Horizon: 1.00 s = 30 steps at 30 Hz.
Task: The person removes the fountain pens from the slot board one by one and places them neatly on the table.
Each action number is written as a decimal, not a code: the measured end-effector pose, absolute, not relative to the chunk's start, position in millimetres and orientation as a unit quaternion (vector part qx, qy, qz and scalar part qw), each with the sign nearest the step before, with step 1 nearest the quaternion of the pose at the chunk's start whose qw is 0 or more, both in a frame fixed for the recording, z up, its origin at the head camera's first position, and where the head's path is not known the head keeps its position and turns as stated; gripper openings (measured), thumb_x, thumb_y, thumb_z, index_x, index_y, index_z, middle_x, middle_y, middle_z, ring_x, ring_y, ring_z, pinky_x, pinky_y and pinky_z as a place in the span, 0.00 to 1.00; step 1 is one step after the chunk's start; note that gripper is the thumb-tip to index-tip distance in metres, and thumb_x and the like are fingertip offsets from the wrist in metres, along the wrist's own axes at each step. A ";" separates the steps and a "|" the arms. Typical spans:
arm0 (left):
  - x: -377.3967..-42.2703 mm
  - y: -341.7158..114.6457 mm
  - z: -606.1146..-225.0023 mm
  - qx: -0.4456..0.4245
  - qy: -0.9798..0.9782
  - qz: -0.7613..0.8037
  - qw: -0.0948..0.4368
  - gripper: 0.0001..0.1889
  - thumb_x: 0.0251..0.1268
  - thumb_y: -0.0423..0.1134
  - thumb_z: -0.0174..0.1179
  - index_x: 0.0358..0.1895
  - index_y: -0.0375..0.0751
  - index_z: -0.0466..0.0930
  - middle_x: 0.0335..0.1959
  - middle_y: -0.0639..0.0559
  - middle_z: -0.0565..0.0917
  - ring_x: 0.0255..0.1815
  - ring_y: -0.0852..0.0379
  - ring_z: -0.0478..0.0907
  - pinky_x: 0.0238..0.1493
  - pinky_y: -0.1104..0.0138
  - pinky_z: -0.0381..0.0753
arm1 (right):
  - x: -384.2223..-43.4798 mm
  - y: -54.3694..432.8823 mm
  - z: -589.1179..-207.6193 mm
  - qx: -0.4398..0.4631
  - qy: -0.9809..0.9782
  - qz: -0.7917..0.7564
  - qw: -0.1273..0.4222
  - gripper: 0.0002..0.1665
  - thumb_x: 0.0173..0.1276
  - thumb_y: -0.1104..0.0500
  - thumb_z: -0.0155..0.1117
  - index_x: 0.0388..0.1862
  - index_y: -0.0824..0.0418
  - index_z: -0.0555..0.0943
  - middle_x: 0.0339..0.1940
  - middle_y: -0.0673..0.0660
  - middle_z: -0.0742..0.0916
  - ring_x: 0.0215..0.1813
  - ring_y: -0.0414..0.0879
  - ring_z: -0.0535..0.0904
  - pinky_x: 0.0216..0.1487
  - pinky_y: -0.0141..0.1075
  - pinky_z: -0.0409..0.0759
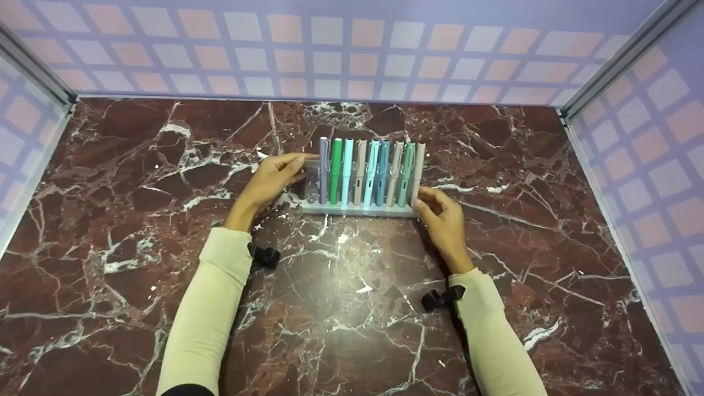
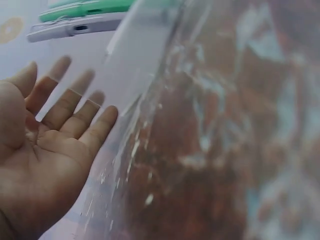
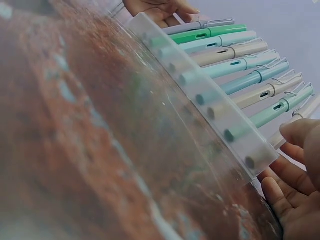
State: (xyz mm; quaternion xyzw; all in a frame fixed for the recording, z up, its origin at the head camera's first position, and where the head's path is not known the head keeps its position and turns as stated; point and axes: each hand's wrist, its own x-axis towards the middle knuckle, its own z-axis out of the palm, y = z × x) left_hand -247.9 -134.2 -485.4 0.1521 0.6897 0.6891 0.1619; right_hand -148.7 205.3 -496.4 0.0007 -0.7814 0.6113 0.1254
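A clear pen stand stands on the marbled table, holding several upright pens in a row. They run from a purple pen and a green pen on the left to a beige pen on the right. My left hand is at the stand's left edge; in the left wrist view its fingers are nearly straight, their tips showing through the clear panel. At the other end, my right hand grips the stand's corner, thumb beside the beige pen and fingers around the end.
The dark red marble table has white veins and small pale flecks. A lilac wall with pink and white squares closes the back, and side panels stand left and right. Each wrist carries a black camera.
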 end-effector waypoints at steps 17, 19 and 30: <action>-250.4 -132.7 -499.0 0.128 0.638 0.741 0.164 0.18 0.79 0.27 0.45 0.65 0.29 0.73 0.70 0.37 0.72 0.72 0.43 0.69 0.72 0.61 0.72 | -154.8 208.7 -512.3 -0.018 -0.827 0.547 0.126 0.13 0.66 0.68 0.70 0.49 0.70 0.84 0.40 0.66 0.89 0.36 0.40 0.83 0.39 0.23 0.81; -250.5 -131.5 -497.7 0.121 0.647 0.737 0.156 0.17 0.78 0.28 0.46 0.64 0.30 0.74 0.69 0.38 0.73 0.71 0.44 0.70 0.71 0.62 0.73 | -155.2 209.8 -513.3 -0.015 -0.823 0.555 0.125 0.13 0.66 0.67 0.70 0.49 0.68 0.85 0.40 0.65 0.89 0.36 0.39 0.83 0.39 0.24 0.81; -248.5 -126.8 -502.3 0.107 0.662 0.730 0.132 0.16 0.75 0.25 0.50 0.62 0.30 0.76 0.66 0.37 0.77 0.66 0.46 0.75 0.67 0.64 0.77 | -156.2 214.3 -512.9 -0.001 -0.824 0.553 0.123 0.12 0.67 0.67 0.69 0.49 0.68 0.85 0.38 0.62 0.89 0.35 0.39 0.83 0.37 0.25 0.82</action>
